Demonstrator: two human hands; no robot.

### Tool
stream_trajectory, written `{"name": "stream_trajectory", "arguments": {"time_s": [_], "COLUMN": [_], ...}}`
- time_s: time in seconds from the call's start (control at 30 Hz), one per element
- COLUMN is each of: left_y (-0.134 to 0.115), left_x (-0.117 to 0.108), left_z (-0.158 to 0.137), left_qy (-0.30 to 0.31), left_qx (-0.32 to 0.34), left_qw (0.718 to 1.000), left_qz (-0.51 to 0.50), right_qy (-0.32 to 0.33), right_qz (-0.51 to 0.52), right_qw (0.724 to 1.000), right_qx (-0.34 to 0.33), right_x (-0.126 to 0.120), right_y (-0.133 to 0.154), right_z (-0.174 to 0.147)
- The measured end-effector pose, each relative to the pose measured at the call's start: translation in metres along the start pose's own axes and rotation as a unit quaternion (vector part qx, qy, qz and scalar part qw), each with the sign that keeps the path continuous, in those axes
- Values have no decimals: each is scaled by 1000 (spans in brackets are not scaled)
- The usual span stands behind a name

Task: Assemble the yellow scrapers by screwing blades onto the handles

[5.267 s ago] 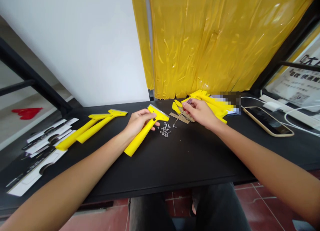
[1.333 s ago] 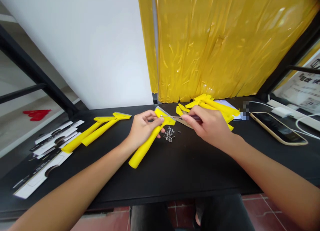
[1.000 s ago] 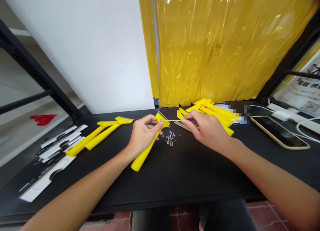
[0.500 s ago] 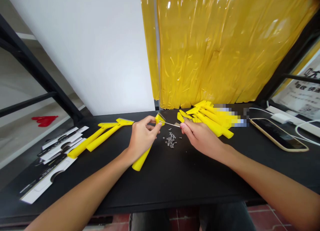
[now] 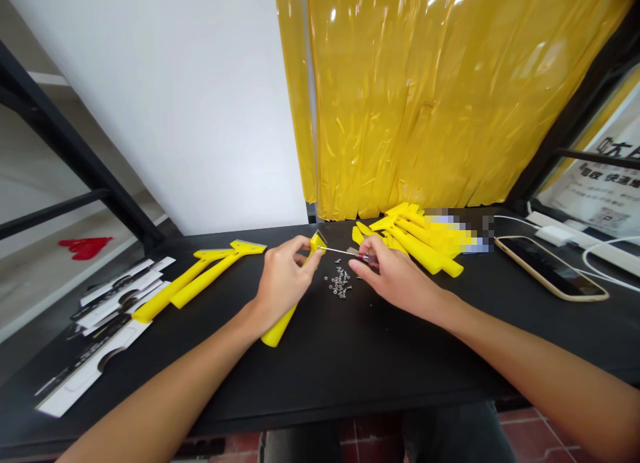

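My left hand (image 5: 287, 276) is closed around a yellow scraper (image 5: 279, 326), whose head with a metal blade points up and away from me. In my right hand (image 5: 390, 269) is a screwdriver (image 5: 345, 251), its thin shaft reaching left to the scraper's head. The tip meets the head near my left thumb; the screw itself is too small to make out. Below the shaft lies a small heap of screws and nuts (image 5: 341, 283). Two more yellow scrapers with blades (image 5: 205, 276) rest to the left of my left hand.
Several yellow scraper parts (image 5: 420, 243) are piled behind my right hand. Black-and-white cardboard sleeves (image 5: 85, 376) lie at the left. A phone (image 5: 555, 266) and a power strip with white cables (image 5: 590, 239) are on the right. A yellow plastic curtain (image 5: 410, 103) hangs behind the black table (image 5: 340, 369).
My right hand's fingers have loosened and shifted on the screwdriver, so more of its handle shows. The scraper's head has turned slightly. The whole view has shifted a little.
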State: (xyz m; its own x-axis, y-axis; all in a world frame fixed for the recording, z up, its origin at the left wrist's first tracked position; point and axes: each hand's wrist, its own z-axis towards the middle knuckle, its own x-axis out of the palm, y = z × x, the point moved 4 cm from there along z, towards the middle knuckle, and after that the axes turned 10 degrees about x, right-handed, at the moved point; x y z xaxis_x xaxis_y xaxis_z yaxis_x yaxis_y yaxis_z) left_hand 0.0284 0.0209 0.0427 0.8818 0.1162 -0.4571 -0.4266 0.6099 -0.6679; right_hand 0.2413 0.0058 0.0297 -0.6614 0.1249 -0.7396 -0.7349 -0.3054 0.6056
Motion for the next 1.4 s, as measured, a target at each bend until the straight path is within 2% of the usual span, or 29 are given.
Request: {"name": "stream_trajectory", "arguments": {"time_s": [0.07, 0.17, 0.3, 0.4, 0.57, 0.8, 0.97, 1.17, 1.33, 1.4], "left_y": [1, 1, -2, -2, -1, -2, -1, 3, 4, 5], "left_x": [-1, 0, 1, 0, 0, -1, -2, 0, 2, 3], "left_z": [1, 1, 2, 2, 2, 2, 2, 2, 1, 1], "left_qy": [-1, 8, 19, 7, 14, 14, 8, 17, 16, 16], "left_qx": [-2, 1, 9, 7, 13, 12, 10, 22, 50, 61], "left_qw": [1000, 1000, 999, 1000, 999, 999, 1000, 999, 997, 996], "left_qz": [-9, 1, 32, 15, 26, 33, 12, 34, 52, 57], "right_qy": [-10, 0, -1, -7, 33, -16, 19, -26, 8, 0], "right_qz": [13, -22, -18, 6, -19, 42, 2, 34, 5, 14], "right_qw": [1000, 999, 1000, 1000, 999, 999, 1000, 999, 1000, 1000], "right_qx": [-10, -28, 3, -6, -29, -1, -24, -6, -24, -20], "right_x": [-1, 0, 1, 2, 5, 3, 3, 2, 3, 2], "right_y": [0, 2, 2, 1, 0, -2, 1, 1, 3, 4], "right_z": [0, 0, 0, 0, 1, 1, 1, 0, 0, 0]}}
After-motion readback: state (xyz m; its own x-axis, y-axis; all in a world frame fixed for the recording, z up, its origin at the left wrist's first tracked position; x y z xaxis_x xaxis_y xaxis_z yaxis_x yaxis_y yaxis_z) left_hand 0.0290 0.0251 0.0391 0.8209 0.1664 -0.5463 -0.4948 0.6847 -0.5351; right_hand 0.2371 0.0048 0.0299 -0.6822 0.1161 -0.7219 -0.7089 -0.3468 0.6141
